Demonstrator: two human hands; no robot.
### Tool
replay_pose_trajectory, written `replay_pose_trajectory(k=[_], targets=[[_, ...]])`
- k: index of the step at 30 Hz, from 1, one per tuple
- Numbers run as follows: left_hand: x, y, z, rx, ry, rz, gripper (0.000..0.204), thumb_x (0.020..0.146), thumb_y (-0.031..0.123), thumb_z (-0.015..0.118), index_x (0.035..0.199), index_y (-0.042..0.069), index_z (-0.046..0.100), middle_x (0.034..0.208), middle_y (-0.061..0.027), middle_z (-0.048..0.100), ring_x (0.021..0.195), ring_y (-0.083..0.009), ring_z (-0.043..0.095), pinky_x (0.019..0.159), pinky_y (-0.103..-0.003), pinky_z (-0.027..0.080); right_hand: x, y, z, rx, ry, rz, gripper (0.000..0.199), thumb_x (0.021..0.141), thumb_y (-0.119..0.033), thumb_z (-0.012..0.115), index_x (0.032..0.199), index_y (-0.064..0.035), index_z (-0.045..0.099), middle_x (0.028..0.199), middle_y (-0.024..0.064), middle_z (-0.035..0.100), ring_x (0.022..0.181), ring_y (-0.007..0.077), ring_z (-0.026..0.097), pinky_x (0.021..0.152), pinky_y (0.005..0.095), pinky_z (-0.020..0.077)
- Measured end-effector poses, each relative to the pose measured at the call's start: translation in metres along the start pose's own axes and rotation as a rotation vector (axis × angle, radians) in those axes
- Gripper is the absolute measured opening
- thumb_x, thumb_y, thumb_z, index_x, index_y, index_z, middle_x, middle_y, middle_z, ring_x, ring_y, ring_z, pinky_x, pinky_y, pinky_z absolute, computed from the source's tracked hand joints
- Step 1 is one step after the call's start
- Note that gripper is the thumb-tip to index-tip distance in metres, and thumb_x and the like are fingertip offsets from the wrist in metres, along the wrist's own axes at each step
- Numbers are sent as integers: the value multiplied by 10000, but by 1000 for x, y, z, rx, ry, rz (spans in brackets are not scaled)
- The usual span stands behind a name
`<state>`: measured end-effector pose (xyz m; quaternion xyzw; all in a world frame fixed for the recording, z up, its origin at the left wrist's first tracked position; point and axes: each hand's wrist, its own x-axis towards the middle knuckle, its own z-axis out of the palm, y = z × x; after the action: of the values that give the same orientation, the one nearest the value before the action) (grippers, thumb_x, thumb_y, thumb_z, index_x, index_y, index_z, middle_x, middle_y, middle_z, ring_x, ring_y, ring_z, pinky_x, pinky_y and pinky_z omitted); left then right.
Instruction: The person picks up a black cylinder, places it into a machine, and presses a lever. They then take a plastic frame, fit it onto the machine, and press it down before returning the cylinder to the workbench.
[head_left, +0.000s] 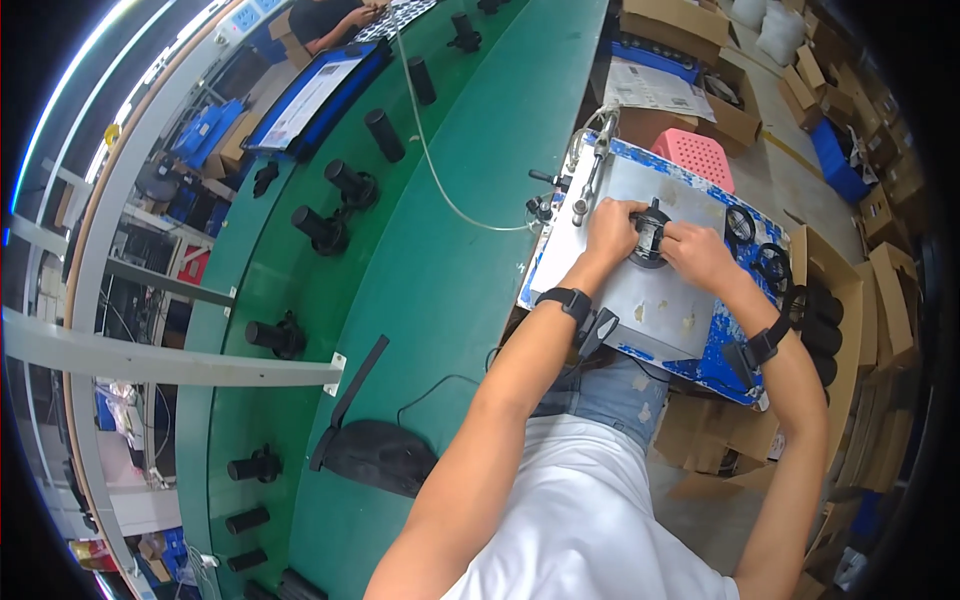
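A black round part (651, 236) with a lighter middle sits on the grey metal plate (640, 312) of a small work stand in front of me. My left hand (612, 230) grips its left side, fingers bent around the rim. From the right, my right hand (696, 252) pinches the part's edge with thumb and fingertips. The fingers cover much of the part, so its exact kind is hidden. Left of the part, a metal air cylinder (596, 170) with a hose is mounted on the stand. Black rings (740, 225) lie on the stand's right side.
A green bench (470, 270) runs along my left, bearing black cylindrical parts (320, 230) and a black pouch (378, 457). Beyond the stand is a pink perforated basket (694, 158). At right, a carton (842, 345) holds black cylinders. Another person (335, 22) sits at the far bench.
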<state>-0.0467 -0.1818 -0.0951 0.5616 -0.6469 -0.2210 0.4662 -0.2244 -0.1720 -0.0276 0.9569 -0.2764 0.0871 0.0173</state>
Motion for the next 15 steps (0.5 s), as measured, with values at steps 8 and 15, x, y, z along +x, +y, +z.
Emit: replay_pose_trajectory(k=[8, 15], targets=[[-6, -2, 2, 18, 8, 63, 290, 729, -34, 607, 968, 68, 738, 885, -209, 678, 799, -375, 657, 791, -409, 522, -27, -26, -2, 128, 106, 191, 153, 738, -89, 662, 885, -53, 681, 820, 98, 592, 818, 295, 611, 703, 398, 515], [-13, -7, -5, -28, -62, 156, 290, 789, -9, 569, 1049, 26, 689, 1014, -163, 688, 953, -363, 621, 889, -411, 481, -50, -20, 19, 484, 191, 232, 295, 769, -39, 611, 1059, -33, 662, 909, 128, 628, 836, 295, 618, 743, 352, 514]])
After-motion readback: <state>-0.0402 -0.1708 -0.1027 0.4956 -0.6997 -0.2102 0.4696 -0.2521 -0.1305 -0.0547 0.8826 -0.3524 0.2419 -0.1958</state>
